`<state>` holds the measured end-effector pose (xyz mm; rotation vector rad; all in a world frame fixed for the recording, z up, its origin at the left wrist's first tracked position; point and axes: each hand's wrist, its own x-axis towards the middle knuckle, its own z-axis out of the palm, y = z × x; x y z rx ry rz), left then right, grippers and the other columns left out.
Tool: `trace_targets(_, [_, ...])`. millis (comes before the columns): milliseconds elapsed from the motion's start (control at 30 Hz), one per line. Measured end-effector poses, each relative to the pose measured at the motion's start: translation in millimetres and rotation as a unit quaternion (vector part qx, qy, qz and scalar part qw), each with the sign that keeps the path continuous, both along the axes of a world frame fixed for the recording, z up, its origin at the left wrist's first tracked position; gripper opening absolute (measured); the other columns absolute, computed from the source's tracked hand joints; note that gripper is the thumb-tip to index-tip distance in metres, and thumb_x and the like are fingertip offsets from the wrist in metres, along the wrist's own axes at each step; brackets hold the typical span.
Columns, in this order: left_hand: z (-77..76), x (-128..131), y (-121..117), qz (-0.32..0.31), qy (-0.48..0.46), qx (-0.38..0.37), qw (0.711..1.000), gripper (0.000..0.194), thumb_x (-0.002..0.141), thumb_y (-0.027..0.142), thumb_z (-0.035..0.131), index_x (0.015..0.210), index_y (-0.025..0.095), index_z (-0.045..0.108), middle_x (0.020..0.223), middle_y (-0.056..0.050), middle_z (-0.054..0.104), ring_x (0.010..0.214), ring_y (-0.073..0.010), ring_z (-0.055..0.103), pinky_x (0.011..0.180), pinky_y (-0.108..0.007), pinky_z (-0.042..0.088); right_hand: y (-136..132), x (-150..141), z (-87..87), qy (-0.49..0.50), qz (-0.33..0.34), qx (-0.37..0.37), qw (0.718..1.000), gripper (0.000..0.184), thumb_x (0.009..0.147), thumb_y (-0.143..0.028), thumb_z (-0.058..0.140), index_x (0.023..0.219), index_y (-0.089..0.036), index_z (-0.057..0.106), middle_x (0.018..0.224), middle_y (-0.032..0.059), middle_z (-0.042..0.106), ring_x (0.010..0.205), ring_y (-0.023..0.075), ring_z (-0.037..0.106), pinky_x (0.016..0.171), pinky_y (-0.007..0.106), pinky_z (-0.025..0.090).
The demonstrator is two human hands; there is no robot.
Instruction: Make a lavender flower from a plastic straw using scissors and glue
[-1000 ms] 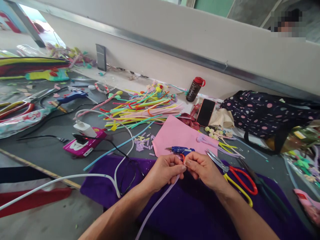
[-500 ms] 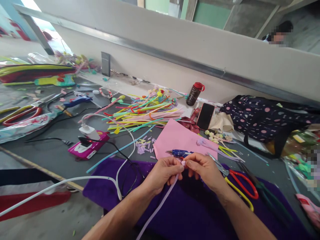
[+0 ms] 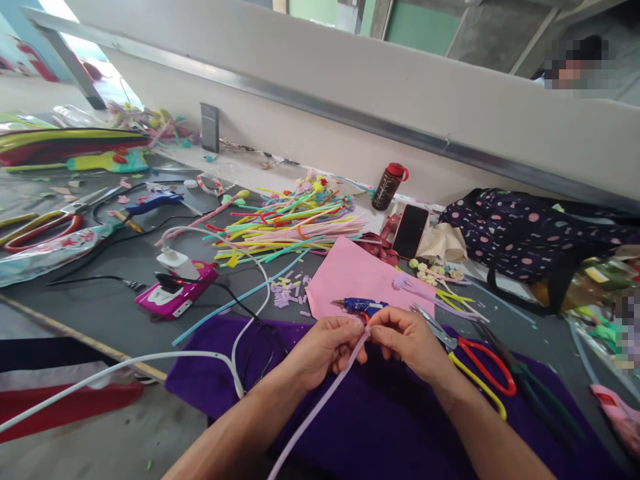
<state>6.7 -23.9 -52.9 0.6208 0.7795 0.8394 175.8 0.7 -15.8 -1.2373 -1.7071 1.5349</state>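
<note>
My left hand (image 3: 327, 348) and my right hand (image 3: 410, 341) meet over a purple cloth (image 3: 380, 413), both pinching the top end of a long pale lilac strip (image 3: 320, 407) that trails down toward me. Fingers of both hands are closed on it. Just beyond my fingertips lies a blue glue gun (image 3: 361, 306) on a pink sheet (image 3: 360, 277). Red and yellow scissors (image 3: 475, 367) lie right of my right hand.
A heap of coloured strips (image 3: 285, 223) lies mid-table, a magenta power strip (image 3: 175, 293) with white cable (image 3: 150, 360) to the left. A phone (image 3: 411, 231), brown bottle (image 3: 389, 187) and dotted dark bag (image 3: 530, 233) sit at the back right. Another person is beyond the wall, top right.
My fingers have shifted slightly on the strip's end, which now stands a little higher between them. The view tilted down a little a second ago. Nothing else moved.
</note>
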Motion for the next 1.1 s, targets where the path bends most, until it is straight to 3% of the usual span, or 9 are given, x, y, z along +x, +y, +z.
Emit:
trace_targets(200, [-5.3,0.6,-0.1,-0.040,-0.044,-0.037,0.998,0.028,0.074,0.037,0.065,0.073,0.009,0.062,0.050,-0.001,0.062,0.029,-0.0016,0.038,0.029,-0.014,0.019,-0.6,-0.7,2.9,0.010,0.024,-0.007,1.000,0.014,0.077,-0.029,0.060,0.076,-0.015,0.061,0.063,-0.0037,0.057,0.042,0.0045,0.045,0.040,0.016,0.032])
trace_targets(400, [-3.2,0.9,-2.0,-0.052,-0.073,-0.047,0.995,0.028,0.068,0.035,0.071,0.064,0.012,0.056,0.047,0.002,0.057,0.028,-0.0002,0.029,0.032,-0.016,0.018,-2.7,-0.1,7.3,0.000,0.047,0.021,0.999,0.013,0.078,-0.029,0.059,0.075,-0.016,0.061,0.063,-0.0041,0.056,0.044,0.0058,0.046,0.043,0.018,0.036])
trace_targets(633, [-1.7,4.9,-4.6,-0.014,-0.084,-0.023,0.996,0.031,0.065,0.036,0.073,0.058,0.013,0.053,0.043,0.003,0.052,0.029,-0.0005,0.026,0.033,-0.018,0.015,-4.6,-1.2,4.2,0.012,0.047,0.037,0.998,0.011,0.079,-0.027,0.058,0.075,-0.017,0.060,0.061,-0.0047,0.055,0.043,0.0057,0.046,0.042,0.018,0.034])
trace_targets(933, [-4.7,7.5,-3.2,0.011,-0.078,0.003,0.997,0.031,0.066,0.036,0.072,0.057,0.013,0.053,0.043,0.004,0.051,0.031,-0.0011,0.029,0.034,-0.017,0.020,-5.2,-2.8,0.4,0.001,0.026,0.060,0.998,0.010,0.080,-0.025,0.057,0.075,-0.017,0.060,0.059,-0.0055,0.054,0.043,0.0061,0.047,0.042,0.018,0.035])
trace_targets(1100, [-5.1,8.7,-3.1,0.018,-0.006,-0.002,1.000,0.030,0.075,0.041,0.063,0.068,0.012,0.060,0.050,0.001,0.058,0.032,-0.0020,0.036,0.033,-0.016,0.020,0.3,-2.0,1.3,-0.016,0.003,0.032,0.999,0.012,0.079,-0.027,0.059,0.076,-0.016,0.062,0.058,-0.0045,0.056,0.042,0.0054,0.046,0.040,0.017,0.033])
